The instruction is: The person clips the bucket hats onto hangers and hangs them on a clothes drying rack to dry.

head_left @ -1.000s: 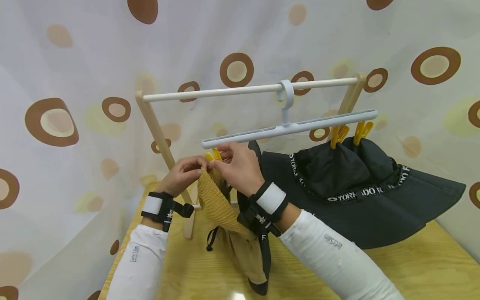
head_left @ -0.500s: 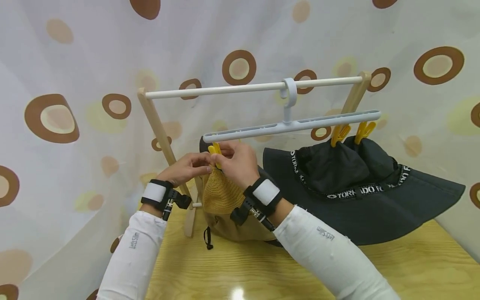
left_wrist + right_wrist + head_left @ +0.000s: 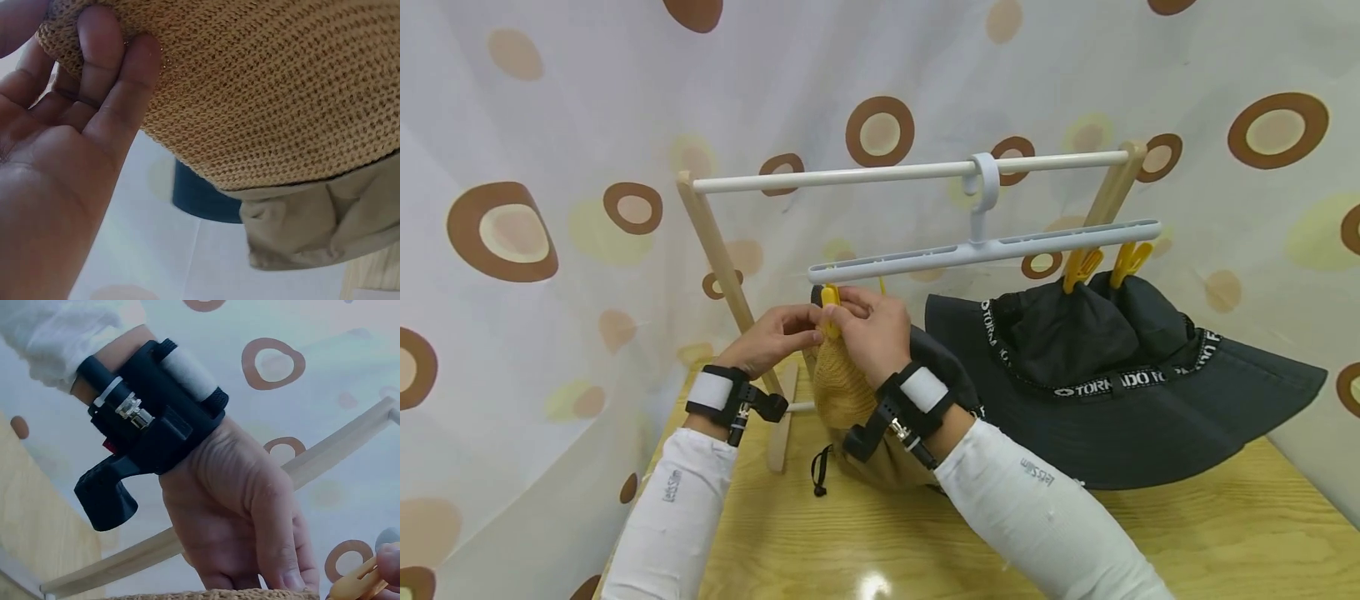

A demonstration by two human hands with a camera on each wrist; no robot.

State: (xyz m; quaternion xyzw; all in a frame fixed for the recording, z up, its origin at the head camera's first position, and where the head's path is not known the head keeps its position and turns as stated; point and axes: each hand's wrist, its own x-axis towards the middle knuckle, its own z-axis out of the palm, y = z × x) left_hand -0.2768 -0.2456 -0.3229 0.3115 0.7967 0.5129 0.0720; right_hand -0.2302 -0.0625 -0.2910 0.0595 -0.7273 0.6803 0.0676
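In the head view, my left hand pinches the top of a mustard knit hat just below the left end of a white hanger. My right hand pinches a yellow clip at that spot; how far the clip bites the knit is hidden by fingers. In the left wrist view, the left fingers lie against the knit, which joins tan cloth below. The right wrist view has the left hand at the knit's edge and the yellow clip under a fingertip.
A black hat with white lettering hangs from two yellow clips at the hanger's right end. The hanger hooks over a white rod on a wooden stand. A black drawcord dangles above the wooden table.
The knit hat has turned, and its tan and dark lower part has swung up and back behind my right wrist. The clip's spread handles now look narrower. Both hands stay near the hanger's left end.
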